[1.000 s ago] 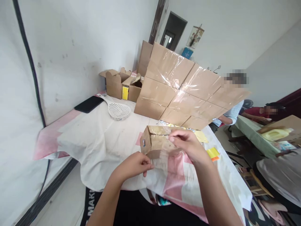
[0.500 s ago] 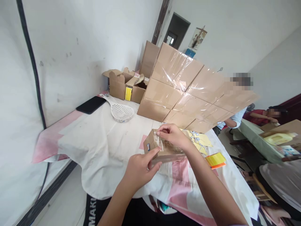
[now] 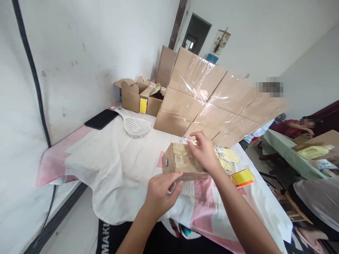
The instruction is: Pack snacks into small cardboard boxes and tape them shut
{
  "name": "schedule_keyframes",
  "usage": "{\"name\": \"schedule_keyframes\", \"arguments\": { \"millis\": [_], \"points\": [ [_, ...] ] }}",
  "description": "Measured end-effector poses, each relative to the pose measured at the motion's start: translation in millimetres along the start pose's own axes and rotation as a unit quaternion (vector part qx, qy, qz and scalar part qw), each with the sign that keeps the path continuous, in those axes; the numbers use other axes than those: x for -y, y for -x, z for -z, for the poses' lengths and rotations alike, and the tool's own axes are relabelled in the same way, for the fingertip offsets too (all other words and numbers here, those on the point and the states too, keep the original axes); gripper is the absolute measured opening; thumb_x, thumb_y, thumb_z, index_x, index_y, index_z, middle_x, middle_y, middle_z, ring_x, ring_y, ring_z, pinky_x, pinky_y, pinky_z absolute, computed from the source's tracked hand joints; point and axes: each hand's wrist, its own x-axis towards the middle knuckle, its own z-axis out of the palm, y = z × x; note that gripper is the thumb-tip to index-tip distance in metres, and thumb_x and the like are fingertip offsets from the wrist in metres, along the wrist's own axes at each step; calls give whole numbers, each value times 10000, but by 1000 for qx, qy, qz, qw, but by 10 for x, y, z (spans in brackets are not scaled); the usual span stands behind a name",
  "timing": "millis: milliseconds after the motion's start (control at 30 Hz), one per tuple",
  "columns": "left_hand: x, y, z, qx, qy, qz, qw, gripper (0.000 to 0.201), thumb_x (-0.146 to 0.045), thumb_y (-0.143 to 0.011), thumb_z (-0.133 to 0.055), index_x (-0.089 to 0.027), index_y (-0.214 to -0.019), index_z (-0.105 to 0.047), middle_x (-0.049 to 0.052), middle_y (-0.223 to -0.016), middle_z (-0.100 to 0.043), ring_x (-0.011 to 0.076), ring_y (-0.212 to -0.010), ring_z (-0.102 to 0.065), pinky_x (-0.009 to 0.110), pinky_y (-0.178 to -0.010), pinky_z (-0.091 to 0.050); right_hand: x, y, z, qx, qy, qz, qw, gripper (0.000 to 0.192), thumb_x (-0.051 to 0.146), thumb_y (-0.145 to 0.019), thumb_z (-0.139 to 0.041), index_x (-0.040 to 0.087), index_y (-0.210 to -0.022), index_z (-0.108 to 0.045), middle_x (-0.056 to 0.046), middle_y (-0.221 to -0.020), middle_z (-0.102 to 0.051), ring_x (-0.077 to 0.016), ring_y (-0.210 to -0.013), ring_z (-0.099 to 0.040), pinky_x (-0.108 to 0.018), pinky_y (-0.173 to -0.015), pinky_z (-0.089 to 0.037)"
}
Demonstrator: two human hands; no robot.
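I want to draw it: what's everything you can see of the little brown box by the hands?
The small box looks like brown cardboard, oblong, with a shiny top that seems shut and a blue-and-white mark on its left end. It sits on the white-and-pink cloth. The left hand's fingertip is at its near edge; the right hand covers part of its right side, perhaps without touching.

a table spread with white-and-pink cloth bears a small carton. around that: film-wrapped boxes at 1 o'clock, 2 open cartons at 11, white strainer and black slab at 10, yellow sheets at 3, yellow-and-orange packet just past 3.
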Motion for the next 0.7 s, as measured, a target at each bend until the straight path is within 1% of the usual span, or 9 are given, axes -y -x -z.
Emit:
{"name": "schedule_keyframes", "arguments": {
  "millis": [100,233,300,333,400,467,533,633,700],
  "points": [
    [106,-9,22,3,-19,73,997,304,-302,-966,-581,-205,-1225,-709,-43,-593,-565,95,-523,-547,211,-585,-461,-328,107,419,-83,62,-30,994,235,383,-913,-583,189,-1004,-681,-51,-919,-600,-170,-717,-534,-309,-710,-456],
    [171,-1,-38,15,-6,112,994,327,-323,-963,-585,-205,-1247,-696,-55,-603,-535,86,-523,-527,192,-580,-459,-1027,329,1160,-143,169,-134,966,278,429,-842,-598,175,-894,-698,-49,-815,-611,-162,-650,-509,-313,-673,-439],
    [176,7,-80,-5,8,122,993,328,-333,-954,-597,-195,-1235,-695,-63,-595,-520,84,-509,-510,190,-566,-453,-1406,447,1514,-145,206,-198,947,280,418,-833,-582,164,-867,-695,-56,-768,-629,-173,-664,-532,-316,-671,-433],
    [179,10,-99,-16,15,127,992,332,-338,-947,-605,-193,-1232,-695,-66,-591,-513,83,-499,-496,189,-556,-448,-1588,494,1666,-130,219,-232,939,289,409,-844,-565,153,-872,-696,-65,-757,-641,-176,-671,-542,-316,-663,-428],
    [193,15,-130,-35,22,139,989,356,-345,-932,-623,-194,-1247,-691,-70,-592,-503,81,-490,-467,189,-548,-439,-1928,548,1895,-72,238,-299,921,318,381,-868,-524,120,-918,-699,-89,-777,-668,-181,-683,-565,-311,-638,-425],
    [217,21,-152,-47,21,149,987,387,-344,-919,-639,-198,-1273,-686,-69,-606,-505,78,-495,-441,187,-547,-430,-2223,542,2011,-5,241,-345,907,323,341,-880,-507,93,-954,-700,-97,-797,-685,-183,-693,-589,-295,-627,-441],
    [242,29,-172,-51,13,154,987,398,-347,-913,-641,-201,-1281,-686,-71,-612,-502,75,-498,-422,184,-543,-422,-2469,489,2021,60,226,-367,900,272,288,-871,-537,90,-944,-710,-85,-798,-697,-176,-681,-614,-273,-629,-472],
    [259,42,-195,-59,-9,160,985,400,-365,-921,-623,-198,-1280,-684,-77,-606,-481,76,-501,-418,184,-542,-423,-2762,375,1899,167,199,-380,888,162,190,-820,-638,115,-921,-740,-72,-817,-726,-148,-626,-634,-252,-634,-503],
    [252,42,-197,-60,-23,168,984,432,-375,-930,-604,-196,-1320,-658,-84,-590,-446,84,-501,-411,189,-546,-422,-2925,304,1774,228,197,-382,874,162,129,-786,-681,126,-930,-756,-82,-870,-745,-134,-603,-634,-254,-643,-510]
  ]
}}
